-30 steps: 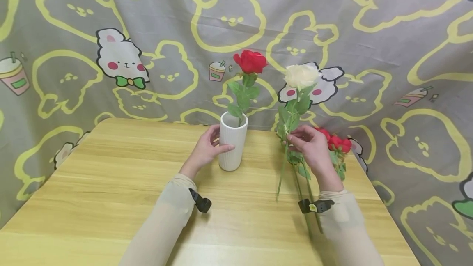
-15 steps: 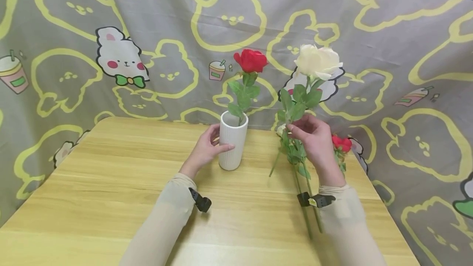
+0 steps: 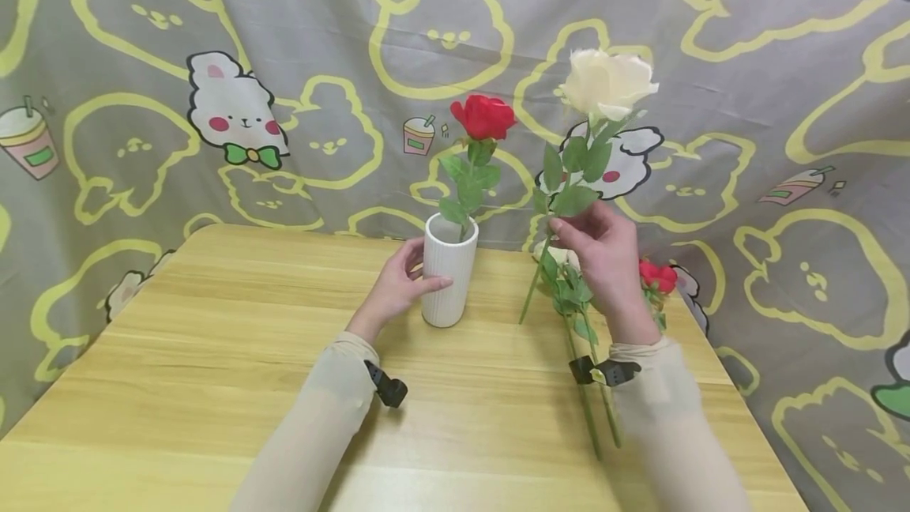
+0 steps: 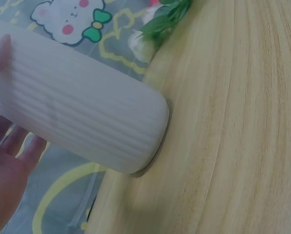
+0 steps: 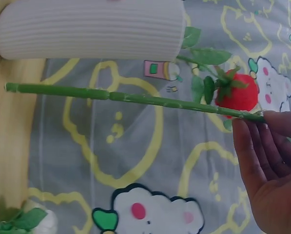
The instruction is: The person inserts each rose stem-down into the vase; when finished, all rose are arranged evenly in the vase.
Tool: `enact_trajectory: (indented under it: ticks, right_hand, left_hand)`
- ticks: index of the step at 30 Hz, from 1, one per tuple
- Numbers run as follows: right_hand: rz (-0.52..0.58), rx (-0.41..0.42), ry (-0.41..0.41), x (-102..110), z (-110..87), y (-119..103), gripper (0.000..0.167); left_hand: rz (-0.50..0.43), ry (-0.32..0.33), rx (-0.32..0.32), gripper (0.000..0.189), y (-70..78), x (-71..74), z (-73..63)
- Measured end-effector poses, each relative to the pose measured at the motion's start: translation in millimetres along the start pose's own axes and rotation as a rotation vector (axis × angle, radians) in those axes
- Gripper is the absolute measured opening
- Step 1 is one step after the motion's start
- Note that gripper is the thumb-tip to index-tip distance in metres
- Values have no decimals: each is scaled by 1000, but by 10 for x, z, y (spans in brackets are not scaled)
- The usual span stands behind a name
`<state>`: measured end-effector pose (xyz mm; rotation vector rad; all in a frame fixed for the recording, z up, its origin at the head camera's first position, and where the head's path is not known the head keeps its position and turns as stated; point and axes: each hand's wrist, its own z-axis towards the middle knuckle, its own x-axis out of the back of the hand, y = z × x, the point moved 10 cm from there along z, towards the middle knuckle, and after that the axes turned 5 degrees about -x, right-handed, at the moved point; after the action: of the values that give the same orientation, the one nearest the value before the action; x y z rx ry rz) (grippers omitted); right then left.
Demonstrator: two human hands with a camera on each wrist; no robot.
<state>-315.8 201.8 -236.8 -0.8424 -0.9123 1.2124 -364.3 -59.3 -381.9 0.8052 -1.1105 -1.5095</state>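
Note:
A ribbed white vase (image 3: 450, 287) stands upright on the table with one red rose (image 3: 483, 118) in it, leaning slightly right. My left hand (image 3: 395, 288) holds the vase from its left side, thumb across the front; the left wrist view shows fingers on both sides of the vase (image 4: 87, 102). To the right of the vase, my right hand (image 3: 604, 261) pinches the leafy stem of a cream-white rose (image 3: 608, 85) between thumb and fingers. Its bare lower stem (image 5: 150, 100) hangs beside the vase in the right wrist view, and its tip is above the tabletop.
More roses lie on the wooden table (image 3: 284, 385) at the right: a white bloom (image 3: 566, 254) partly behind my right hand, and red blooms (image 3: 657, 276) near the edge. Their stems (image 3: 584, 405) run toward me. A patterned cloth (image 3: 306, 38) hangs behind the table.
My right hand has lifted the white rose up from among the lying flowers, its bloom rising and shifting right. My left hand and the vase have stayed put.

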Motion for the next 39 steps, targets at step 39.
enact_trajectory:
  ticks: [39]
  right_hand:
    - [375, 342, 132, -143, 344, -1053, 24]
  left_hand:
    - [23, 14, -21, 73, 1, 15, 8]
